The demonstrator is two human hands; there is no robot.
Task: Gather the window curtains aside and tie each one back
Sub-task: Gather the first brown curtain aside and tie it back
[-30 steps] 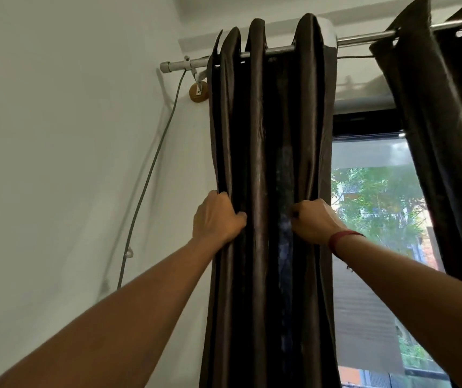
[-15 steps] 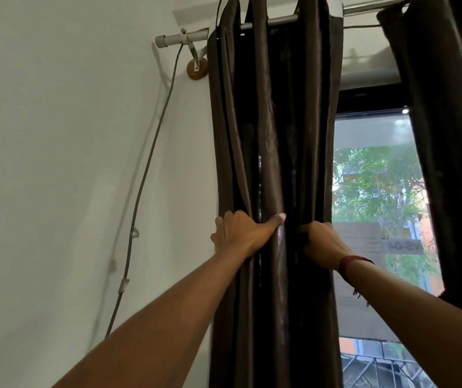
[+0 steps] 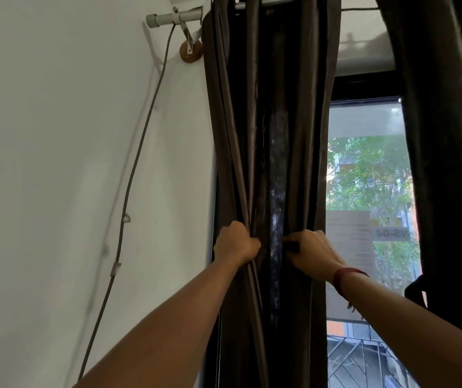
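The left curtain (image 3: 269, 113), dark brown and bunched into folds, hangs from a grey rod (image 3: 168, 18) at the window's left side. My left hand (image 3: 235, 243) grips the folds on its left edge at mid height. My right hand (image 3: 313, 253) grips the folds on its right edge at the same height, with a red band on the wrist. A second dark curtain (image 3: 448, 135) hangs at the far right, with a knot-like bulge on its left edge low down.
A grey cable (image 3: 137, 155) runs down the white wall from the rod's end, held by small clips. The window pane (image 3: 367, 191) between the curtains shows trees and a metal grille outside. A round wooden bracket (image 3: 190, 51) fixes the rod.
Both hands have slid down the left curtain while the view tilted down. My left hand went from thumb stretched over a fold to a closed grip on the folds.
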